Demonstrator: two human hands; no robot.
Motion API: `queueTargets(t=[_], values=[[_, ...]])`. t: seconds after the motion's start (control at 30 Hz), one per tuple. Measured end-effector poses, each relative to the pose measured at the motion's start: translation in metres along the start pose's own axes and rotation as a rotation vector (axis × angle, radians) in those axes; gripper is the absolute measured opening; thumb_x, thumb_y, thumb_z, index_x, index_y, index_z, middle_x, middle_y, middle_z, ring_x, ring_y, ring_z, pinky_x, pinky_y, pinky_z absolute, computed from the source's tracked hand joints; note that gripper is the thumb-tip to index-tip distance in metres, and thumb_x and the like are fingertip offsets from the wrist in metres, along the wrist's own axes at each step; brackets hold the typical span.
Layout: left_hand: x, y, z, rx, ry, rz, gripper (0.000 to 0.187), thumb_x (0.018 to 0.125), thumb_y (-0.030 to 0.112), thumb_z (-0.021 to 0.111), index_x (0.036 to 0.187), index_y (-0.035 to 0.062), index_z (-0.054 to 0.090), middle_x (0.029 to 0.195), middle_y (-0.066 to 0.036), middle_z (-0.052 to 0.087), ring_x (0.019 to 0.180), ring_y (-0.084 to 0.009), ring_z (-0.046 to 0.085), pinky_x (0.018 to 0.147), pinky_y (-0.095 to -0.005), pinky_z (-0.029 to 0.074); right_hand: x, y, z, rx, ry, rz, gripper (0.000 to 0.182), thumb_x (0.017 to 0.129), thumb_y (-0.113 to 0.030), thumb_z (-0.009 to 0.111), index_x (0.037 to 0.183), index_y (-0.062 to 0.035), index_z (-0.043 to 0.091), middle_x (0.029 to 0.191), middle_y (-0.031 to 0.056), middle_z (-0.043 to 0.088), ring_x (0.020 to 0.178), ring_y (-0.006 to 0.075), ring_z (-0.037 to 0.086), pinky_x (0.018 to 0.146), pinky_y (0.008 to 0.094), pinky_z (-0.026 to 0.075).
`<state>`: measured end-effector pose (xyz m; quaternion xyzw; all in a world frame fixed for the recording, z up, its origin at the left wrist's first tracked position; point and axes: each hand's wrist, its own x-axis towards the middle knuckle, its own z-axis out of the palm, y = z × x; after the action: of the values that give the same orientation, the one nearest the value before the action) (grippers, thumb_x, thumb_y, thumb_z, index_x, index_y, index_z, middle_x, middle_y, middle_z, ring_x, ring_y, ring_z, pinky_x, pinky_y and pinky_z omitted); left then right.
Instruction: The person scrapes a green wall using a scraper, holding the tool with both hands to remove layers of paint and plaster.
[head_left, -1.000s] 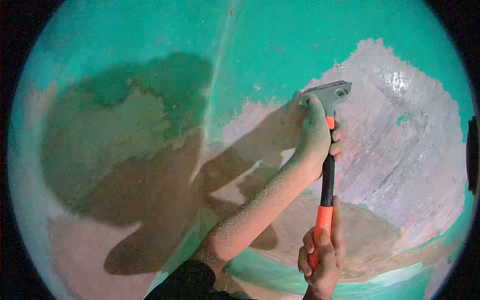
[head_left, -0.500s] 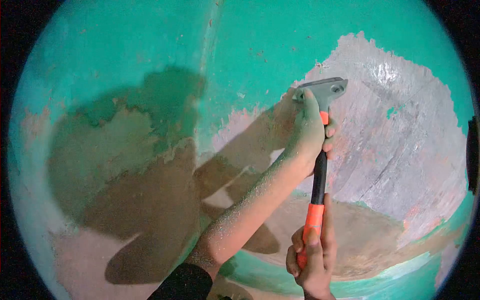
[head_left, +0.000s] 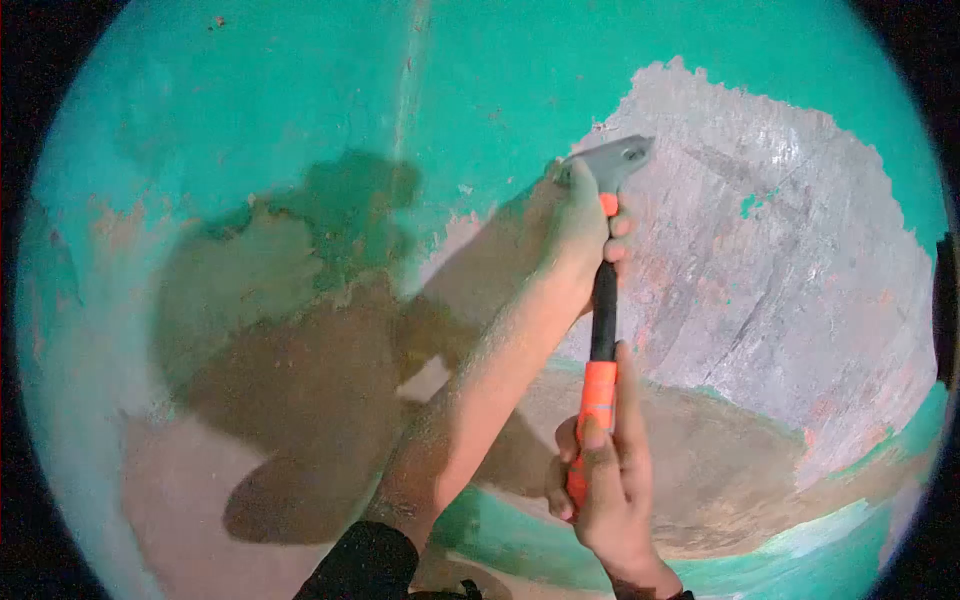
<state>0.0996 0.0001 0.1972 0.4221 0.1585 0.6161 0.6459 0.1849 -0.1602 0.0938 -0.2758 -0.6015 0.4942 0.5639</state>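
Observation:
A long-handled scraper (head_left: 603, 330) with a grey head and a black and orange handle stands nearly upright against the wall. My left hand (head_left: 583, 225) is wrapped round its neck just under the head, thumb laid on the grey part. Lower down, my right hand (head_left: 608, 475) grips the orange end of the handle, one finger stretched along it. The scraper's head lies at the left edge of a bare grey patch (head_left: 740, 270), where the green paint (head_left: 510, 80) begins. Pale dust covers my left forearm. The blade's edge is too small to make out.
A vertical ridge or corner line (head_left: 408, 90) runs down the green wall left of the scraper. Large shadows of my head and arms fall on the left side. Below, a brownish band (head_left: 720, 470) curves across above more green.
The scraper and both hands have shifted left and slightly up in view, and the head has tilted a little. My view of the wall has also moved somewhat. Both hands keep their hold.

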Motion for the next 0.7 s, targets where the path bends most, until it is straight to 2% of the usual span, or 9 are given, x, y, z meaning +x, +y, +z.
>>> queueTargets(t=[0.07,0.17,0.27,0.37,0.47,0.57,0.7], values=[[0.000,0.004,0.003,-0.019,0.015,0.005,0.052,0.101,0.059,0.030,0.091,0.0106,0.047,0.062,0.004,0.041,0.042,-0.0081,0.032,0.040,-0.0267,0.030,0.001,0.001,-0.005,0.021,-0.029,-0.005,0.063,0.105,-0.013,0.034,0.156,-0.0119,-0.002,0.073,0.0016,0.043,0.048,0.0069,0.040,0.043,0.0220,0.038],[0.017,0.012,0.008,-0.039,0.042,0.056,0.052,0.100,0.059,0.031,0.092,0.0106,0.048,0.061,0.003,0.041,0.041,-0.0080,0.032,0.040,-0.0268,0.030,0.018,-0.019,0.001,0.028,-0.010,-0.061,0.065,0.103,-0.021,0.040,0.156,-0.0125,0.004,0.080,0.0032,0.044,0.045,0.0064,0.039,0.038,0.0206,0.035],[0.009,0.002,0.005,-0.004,0.038,0.029,0.054,0.100,0.061,0.032,0.092,0.0105,0.049,0.061,0.003,0.041,0.041,-0.0076,0.032,0.038,-0.0261,0.029,0.002,-0.006,-0.006,-0.010,-0.028,-0.047,0.064,0.104,-0.020,0.039,0.156,-0.0125,0.004,0.080,0.0033,0.044,0.045,0.0066,0.039,0.039,0.0206,0.035],[0.006,-0.006,0.003,-0.004,0.010,0.000,0.051,0.100,0.059,0.030,0.090,0.0110,0.046,0.063,0.002,0.045,0.042,-0.0080,0.034,0.041,-0.0261,0.032,-0.007,-0.011,-0.011,0.011,-0.053,-0.010,0.063,0.104,-0.019,0.037,0.156,-0.0134,0.003,0.080,0.0033,0.044,0.045,0.0069,0.040,0.039,0.0212,0.036],[0.017,0.008,0.006,-0.014,-0.006,0.025,0.052,0.100,0.059,0.030,0.090,0.0108,0.046,0.063,0.002,0.045,0.042,-0.0080,0.034,0.041,-0.0262,0.032,0.007,-0.034,0.006,0.037,-0.078,-0.078,0.062,0.104,-0.018,0.035,0.156,-0.0137,0.002,0.079,0.0030,0.044,0.045,0.0072,0.042,0.039,0.0216,0.037],[0.017,0.010,0.001,0.013,-0.001,0.019,0.052,0.100,0.058,0.030,0.090,0.0105,0.046,0.063,0.002,0.044,0.042,-0.0080,0.034,0.041,-0.0263,0.032,0.008,-0.006,0.006,0.017,-0.113,-0.103,0.063,0.104,-0.010,0.030,0.156,-0.0143,-0.006,0.078,0.0028,0.048,0.047,0.0073,0.042,0.043,0.0222,0.039],[0.018,0.008,-0.002,0.059,0.005,0.010,0.052,0.100,0.058,0.030,0.090,0.0102,0.046,0.063,0.002,0.044,0.042,-0.0081,0.034,0.041,-0.0264,0.032,0.003,-0.011,0.003,-0.039,-0.092,-0.070,0.062,0.104,-0.010,0.030,0.156,-0.0122,-0.006,0.079,0.0022,0.047,0.046,0.0065,0.041,0.043,0.0225,0.039]])
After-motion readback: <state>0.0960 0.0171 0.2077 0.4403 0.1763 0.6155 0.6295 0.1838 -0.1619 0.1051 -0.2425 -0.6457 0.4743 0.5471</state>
